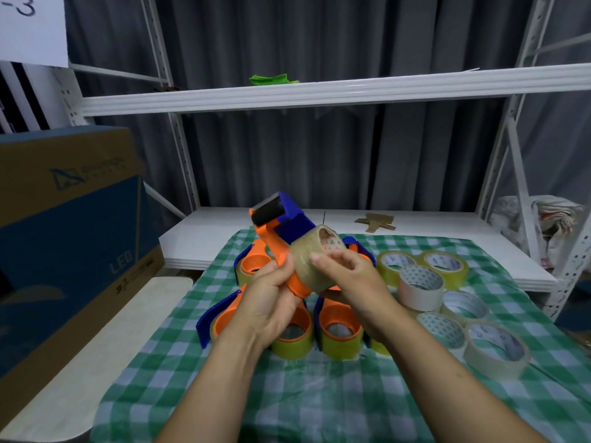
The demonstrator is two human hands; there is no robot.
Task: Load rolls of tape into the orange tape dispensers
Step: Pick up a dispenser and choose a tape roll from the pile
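Observation:
My left hand [271, 295] grips an orange tape dispenser [277, 238] with a blue guard and a black roller, raised above the table and tilted up to the left. My right hand [347, 276] holds a clear brownish tape roll [308, 257] against the dispenser's orange body. Below them, several loaded orange dispensers [339, 330] with yellowish tape lie on the green checked cloth [319, 394]. Loose tape rolls [422, 286] sit in a cluster to the right.
A large blue and brown cardboard box [70, 231] stands at the left. White metal shelving [319, 94] rises behind the table, with a green rag [271, 79] on the upper shelf and cardboard scraps [375, 221] on the lower one. A white bag [540, 219] sits far right.

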